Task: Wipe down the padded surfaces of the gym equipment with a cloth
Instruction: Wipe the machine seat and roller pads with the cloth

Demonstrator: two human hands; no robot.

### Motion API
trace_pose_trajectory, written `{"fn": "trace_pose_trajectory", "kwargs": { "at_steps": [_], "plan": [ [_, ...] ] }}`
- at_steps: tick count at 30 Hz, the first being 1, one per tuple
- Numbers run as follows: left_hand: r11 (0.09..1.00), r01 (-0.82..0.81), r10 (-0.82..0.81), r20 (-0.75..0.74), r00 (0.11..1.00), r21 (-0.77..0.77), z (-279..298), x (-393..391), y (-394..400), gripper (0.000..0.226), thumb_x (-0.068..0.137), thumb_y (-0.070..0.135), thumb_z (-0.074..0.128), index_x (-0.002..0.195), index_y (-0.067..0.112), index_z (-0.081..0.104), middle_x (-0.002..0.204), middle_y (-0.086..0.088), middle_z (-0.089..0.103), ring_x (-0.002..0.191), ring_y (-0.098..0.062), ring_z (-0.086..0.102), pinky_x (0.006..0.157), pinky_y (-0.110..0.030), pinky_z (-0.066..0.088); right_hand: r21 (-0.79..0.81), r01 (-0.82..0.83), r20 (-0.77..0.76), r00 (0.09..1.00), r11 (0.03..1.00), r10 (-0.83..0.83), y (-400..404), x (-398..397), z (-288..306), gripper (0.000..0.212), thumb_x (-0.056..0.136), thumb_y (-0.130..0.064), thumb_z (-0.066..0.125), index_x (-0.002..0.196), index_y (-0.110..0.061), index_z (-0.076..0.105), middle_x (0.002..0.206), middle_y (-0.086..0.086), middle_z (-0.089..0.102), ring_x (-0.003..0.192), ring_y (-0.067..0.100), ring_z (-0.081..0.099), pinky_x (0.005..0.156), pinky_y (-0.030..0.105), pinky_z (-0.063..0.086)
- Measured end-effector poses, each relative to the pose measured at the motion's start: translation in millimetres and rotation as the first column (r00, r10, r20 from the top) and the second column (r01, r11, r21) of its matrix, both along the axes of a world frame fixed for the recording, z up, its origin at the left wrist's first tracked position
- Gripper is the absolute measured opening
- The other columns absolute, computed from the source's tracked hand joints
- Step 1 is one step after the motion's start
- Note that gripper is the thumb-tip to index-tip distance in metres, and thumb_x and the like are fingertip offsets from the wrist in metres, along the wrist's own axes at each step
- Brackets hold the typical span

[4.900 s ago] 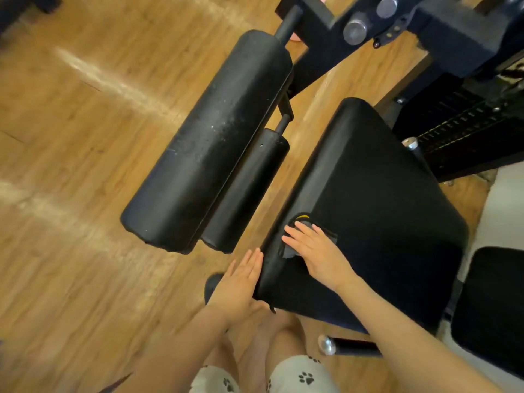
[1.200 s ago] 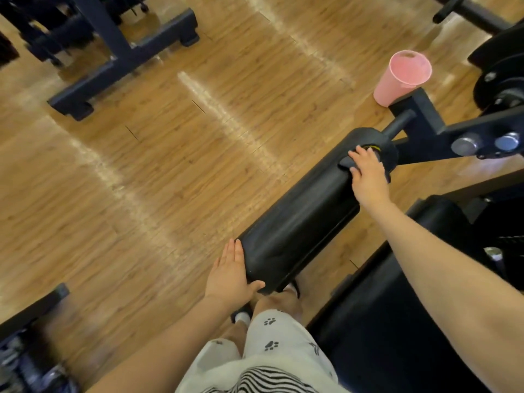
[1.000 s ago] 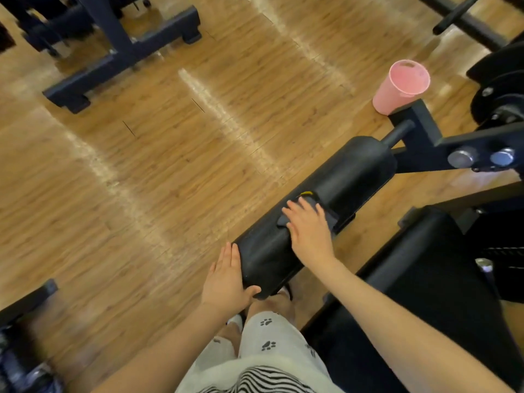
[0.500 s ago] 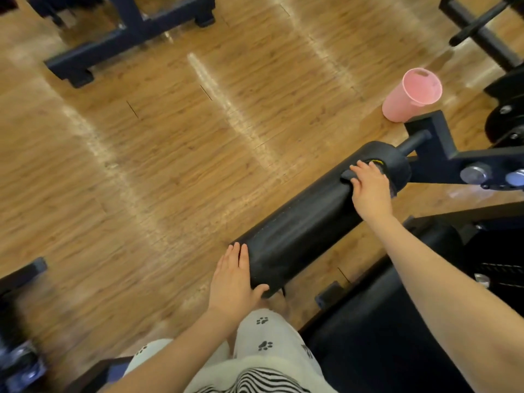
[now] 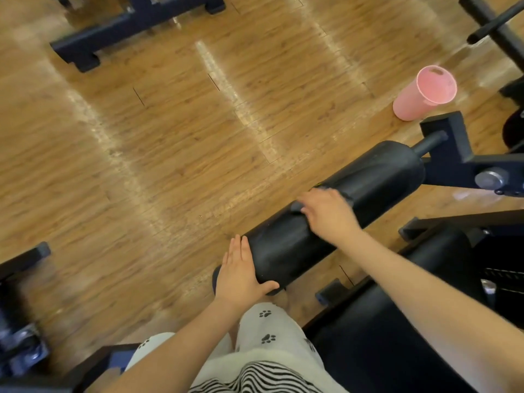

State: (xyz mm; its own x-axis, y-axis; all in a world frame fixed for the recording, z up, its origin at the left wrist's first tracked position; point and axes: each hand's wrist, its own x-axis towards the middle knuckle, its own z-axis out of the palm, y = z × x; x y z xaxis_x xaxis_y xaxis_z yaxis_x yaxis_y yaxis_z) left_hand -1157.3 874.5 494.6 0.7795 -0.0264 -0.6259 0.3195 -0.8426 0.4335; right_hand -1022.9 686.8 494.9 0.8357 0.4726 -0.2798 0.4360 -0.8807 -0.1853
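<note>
The roller pad [image 5: 334, 214] is matte black, and so is the seat pad [image 5: 382, 330] beside it. Beyond the roller's far end, a cup [image 5: 422, 93] is pale pink. The floor [image 5: 170, 137] is warm honey-brown woodgrain. Nearest the roller, cream shorts [image 5: 272, 327] carry black paw prints above a black-and-white striped top [image 5: 255, 378].
</note>
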Motion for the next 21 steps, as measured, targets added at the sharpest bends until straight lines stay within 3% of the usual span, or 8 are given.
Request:
{"fn": "trace_pose_trajectory", "kwargs": {
  "at_steps": [2, 6, 9, 12, 15, 17, 21],
  "plan": [
    [1.000, -0.006, 0.006, -0.001, 1.000, 0.001, -0.2, 0.1, -0.1, 0.117, 0.075, 0.061, 0.065, 0.150, 0.008, -0.008, 0.159, -0.008, -0.009, 0.146, -0.021, -0.009, 0.119, -0.034, 0.003, -0.067, 0.185, 0.064, 0.982, 0.981, -0.180, -27.6, 34.8, 1.5, 0.022, 0.091, -0.023, 0.047, 0.104, -0.014, 0.063, 0.100, 0.005, 0.064, 0.097, 0.026, 0.056, 0.087, 0.039, 0.039],
    [0.999, -0.001, 0.001, 0.005, 1.000, -0.034, -2.6, 4.9, 5.1, 0.115, 0.075, 0.061, 0.067, 0.151, 0.010, -0.004, 0.159, -0.007, -0.003, 0.146, -0.021, -0.003, 0.119, -0.033, 0.005, -0.157, 0.388, 0.095, 0.921, 0.908, -0.377, -25.7, 53.4, 1.3, 0.024, 0.094, -0.023, 0.044, 0.101, -0.010, 0.063, 0.102, 0.008, 0.063, 0.102, 0.027, 0.053, 0.095, 0.040, 0.034],
    [0.996, 0.017, -0.021, -0.052, 0.998, -0.087, -3.7, 15.0, 14.1, 0.115, 0.070, 0.062, 0.069, 0.151, 0.011, 0.007, 0.157, -0.007, 0.013, 0.144, -0.023, 0.014, 0.117, -0.036, 0.020, -0.159, 0.169, -0.009, 0.985, 0.973, -0.172, 24.6, 13.0, -1.1, 0.024, 0.093, -0.027, 0.042, 0.102, -0.015, 0.061, 0.106, 0.004, 0.063, 0.103, 0.024, 0.052, 0.094, 0.037, 0.032],
    [0.991, 0.037, -0.055, -0.136, 0.989, -0.131, -6.2, 30.2, 24.2, 0.110, 0.063, 0.067, 0.071, 0.146, 0.012, 0.022, 0.144, -0.005, 0.037, 0.128, -0.022, 0.038, 0.104, -0.036, 0.037, 0.027, -0.098, -0.131, 0.986, 0.995, 0.101, 62.0, -44.5, -3.9, 0.028, 0.094, -0.024, 0.044, 0.117, -0.016, 0.058, 0.123, 0.002, 0.059, 0.121, 0.021, 0.045, 0.106, 0.038, 0.026],
    [0.985, 0.041, -0.072, -0.185, 0.980, -0.166, -8.5, 38.7, 30.7, 0.105, 0.063, 0.064, 0.075, 0.143, 0.014, 0.028, 0.138, -0.003, 0.043, 0.119, -0.020, 0.045, 0.098, -0.035, 0.042, 0.076, -0.201, -0.036, 0.978, 0.977, 0.204, 41.7, -48.6, -4.4, 0.035, 0.089, -0.021, 0.057, 0.123, -0.016, 0.058, 0.126, 0.002, 0.059, 0.124, 0.021, 0.049, 0.105, 0.042, 0.034],
    [0.984, 0.018, -0.055, -0.200, 0.978, -0.179, -10.6, 39.5, 32.2, 0.096, 0.064, 0.060, 0.076, 0.137, 0.016, 0.033, 0.132, 0.000, 0.046, 0.112, -0.017, 0.048, 0.093, -0.034, 0.044, 0.057, -0.122, 0.027, 0.992, 0.991, 0.121, 3.8, -28.5, -4.7, 0.036, 0.086, -0.018, 0.060, 0.121, -0.015, 0.059, 0.125, 0.003, 0.060, 0.123, 0.022, 0.051, 0.103, 0.043, 0.036],
    [0.984, 0.013, -0.053, -0.219, 0.974, -0.179, -11.0, 36.3, 31.1, 0.095, 0.063, 0.064, 0.072, 0.136, 0.021, 0.028, 0.133, 0.001, 0.044, 0.113, -0.017, 0.047, 0.096, -0.038, 0.045, 0.076, 0.279, 0.053, 0.958, 0.957, -0.283, -84.5, 29.6, 0.7, 0.038, 0.094, -0.014, 0.047, 0.132, -0.014, 0.050, 0.140, 0.005, 0.047, 0.135, 0.021, 0.034, 0.113, 0.042, 0.020]
  ]
}}
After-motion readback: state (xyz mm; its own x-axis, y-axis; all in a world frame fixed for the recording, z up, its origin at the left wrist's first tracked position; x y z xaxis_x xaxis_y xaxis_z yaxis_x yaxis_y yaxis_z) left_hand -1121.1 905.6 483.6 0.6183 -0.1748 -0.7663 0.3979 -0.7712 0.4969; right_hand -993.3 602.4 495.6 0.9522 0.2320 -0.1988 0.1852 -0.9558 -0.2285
